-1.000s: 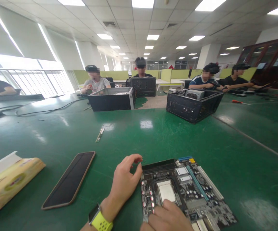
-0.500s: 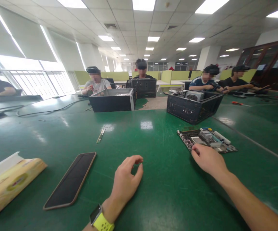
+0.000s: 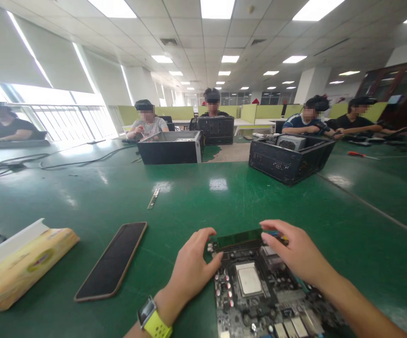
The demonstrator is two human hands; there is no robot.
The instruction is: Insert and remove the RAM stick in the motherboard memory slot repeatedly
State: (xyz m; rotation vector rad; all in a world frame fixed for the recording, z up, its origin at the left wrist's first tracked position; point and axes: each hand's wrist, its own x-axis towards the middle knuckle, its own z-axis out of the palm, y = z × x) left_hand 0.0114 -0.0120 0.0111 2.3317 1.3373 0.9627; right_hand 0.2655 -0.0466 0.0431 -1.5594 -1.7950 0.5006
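A bare motherboard [image 3: 260, 300] with a silver processor [image 3: 248, 278] lies on the green table right in front of me. A green memory stick [image 3: 238, 238] stands along the board's far edge. My left hand [image 3: 192, 267], with a yellow-strapped watch on its wrist, has curled fingers pinching the stick's left end. My right hand [image 3: 295, 253] reaches in from the right, its fingers closed over the stick's right end.
A dark phone [image 3: 113, 266] and a yellow packet [image 3: 20, 265] lie to my left, and a thin metal strip [image 3: 153, 198] lies further back. Open black computer cases [image 3: 170, 148] [image 3: 290, 157] stand mid-table. Several people sit at the far side. A red screwdriver [image 3: 362, 155] lies far right.
Half a second ago the motherboard lay out to the right under my right hand. It is now back in front of me, and both hands are on the memory stick.
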